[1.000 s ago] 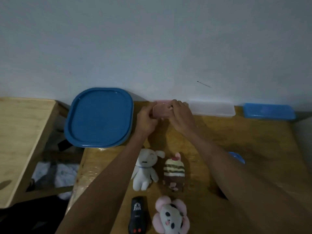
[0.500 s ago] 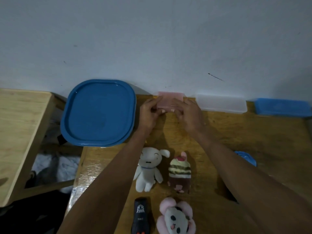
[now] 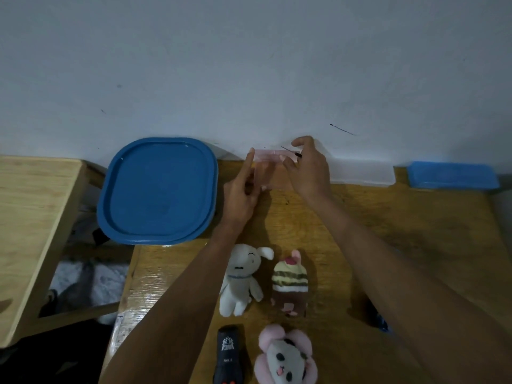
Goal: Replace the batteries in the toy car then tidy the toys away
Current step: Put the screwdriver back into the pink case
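A small pink translucent box stands against the wall at the back of the wooden table, its lid tipped up. My left hand grips the box's left side. My right hand is over its right side and pinches a thin dark tool. Near me lie a white rabbit plush, a striped cupcake plush, a pink flower panda plush and a black car-shaped toy. A blue object is mostly hidden under my right forearm.
A large container with a blue lid sits at the table's back left corner. A clear flat box and a blue flat box line the wall to the right. A second light wooden table stands left, across a gap.
The pink box's lid has come up. My right hand has risen from the box front to its top right, now with the thin dark tool in its fingers. My left hand stays on the box.
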The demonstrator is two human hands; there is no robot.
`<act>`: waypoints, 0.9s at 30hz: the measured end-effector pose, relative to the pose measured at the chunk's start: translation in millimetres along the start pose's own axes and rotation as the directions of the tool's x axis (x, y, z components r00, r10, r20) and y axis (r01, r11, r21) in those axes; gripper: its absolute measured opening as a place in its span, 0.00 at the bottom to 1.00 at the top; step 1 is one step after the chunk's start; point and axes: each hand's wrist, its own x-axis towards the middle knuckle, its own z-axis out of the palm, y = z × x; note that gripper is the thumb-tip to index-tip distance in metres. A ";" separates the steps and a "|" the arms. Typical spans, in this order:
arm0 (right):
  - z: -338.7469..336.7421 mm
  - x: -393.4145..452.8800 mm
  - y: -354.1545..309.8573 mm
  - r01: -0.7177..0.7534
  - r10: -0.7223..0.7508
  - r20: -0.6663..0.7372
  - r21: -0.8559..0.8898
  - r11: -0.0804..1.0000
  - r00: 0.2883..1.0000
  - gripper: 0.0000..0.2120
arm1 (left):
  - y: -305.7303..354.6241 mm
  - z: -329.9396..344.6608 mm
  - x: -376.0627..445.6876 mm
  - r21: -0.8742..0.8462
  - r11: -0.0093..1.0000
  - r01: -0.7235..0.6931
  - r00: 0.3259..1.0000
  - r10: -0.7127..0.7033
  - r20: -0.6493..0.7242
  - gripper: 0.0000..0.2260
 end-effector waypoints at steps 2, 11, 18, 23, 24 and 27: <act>0.9 -0.6 0.0 -0.028 0.028 0.019 0.002 1.000 0.999 0.20 | -0.2 -0.3 1.2 0.036 0.999 -0.017 1.000 0.016 0.011 0.38; 0.8 -26.2 10.7 0.101 -0.098 -0.034 0.113 0.988 0.995 0.05 | -0.4 -0.5 12.7 0.095 0.995 -0.033 0.995 0.024 0.095 0.44; 8.8 -27.0 13.5 0.037 -0.034 0.021 -0.165 0.986 0.999 0.07 | -7.6 2.6 15.5 0.085 0.996 -0.021 0.993 0.011 0.118 0.46; 12.6 -16.4 7.3 0.120 -0.103 0.068 -0.332 0.936 0.992 0.07 | -8.5 3.0 15.8 0.083 0.996 -0.014 0.994 0.004 0.113 0.45; 13.7 -15.0 6.8 0.140 -0.116 0.088 -0.353 0.925 0.989 0.07 | -8.8 3.4 15.8 0.083 0.996 -0.015 0.994 0.006 0.110 0.45; 18.0 -16.4 6.1 0.107 -0.088 0.072 -0.348 0.931 0.994 0.06 | -11.2 4.1 16.2 0.096 0.995 -0.026 0.995 0.017 0.098 0.45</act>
